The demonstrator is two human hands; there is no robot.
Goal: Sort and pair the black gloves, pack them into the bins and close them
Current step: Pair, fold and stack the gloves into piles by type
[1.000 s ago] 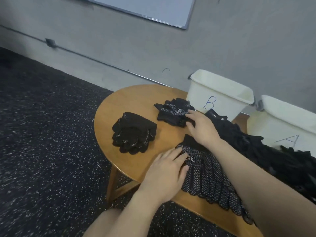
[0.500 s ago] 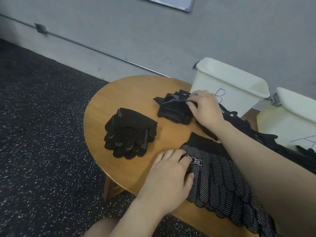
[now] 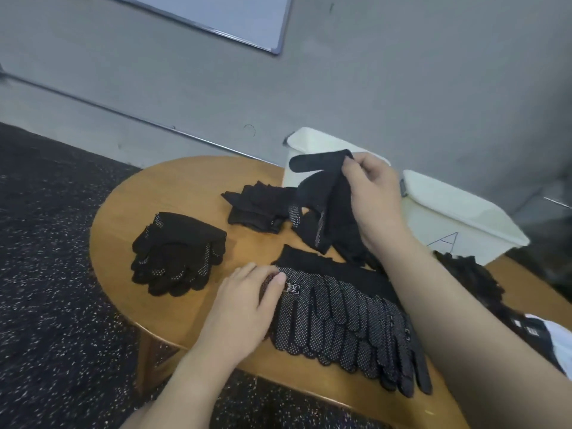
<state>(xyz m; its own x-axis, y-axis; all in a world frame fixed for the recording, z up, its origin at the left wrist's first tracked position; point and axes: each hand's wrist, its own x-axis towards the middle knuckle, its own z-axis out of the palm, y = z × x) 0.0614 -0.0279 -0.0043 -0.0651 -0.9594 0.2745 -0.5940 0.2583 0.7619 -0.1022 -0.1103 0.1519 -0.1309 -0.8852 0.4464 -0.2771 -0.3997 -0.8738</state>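
From the head camera, the right hand (image 3: 373, 193) grips a black glove (image 3: 325, 205) lifted above the wooden surface (image 3: 173, 193), in front of two white bins (image 3: 458, 218). The left hand (image 3: 244, 308), fingers relaxed, rests on the cuff end of a fanned stack of dotted gloves (image 3: 346, 323). Two smaller glove piles (image 3: 176, 252) lie farther left.

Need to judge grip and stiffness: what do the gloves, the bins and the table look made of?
Fanned gloves: black knitted fabric with pale dots, probably rubbery grip dots; the glove held in the right hand droops limply. Bin marked A: cream, smooth, faintly glossy, likely plastic. Table: orange-brown with a soft sheen, looks like varnished wood.
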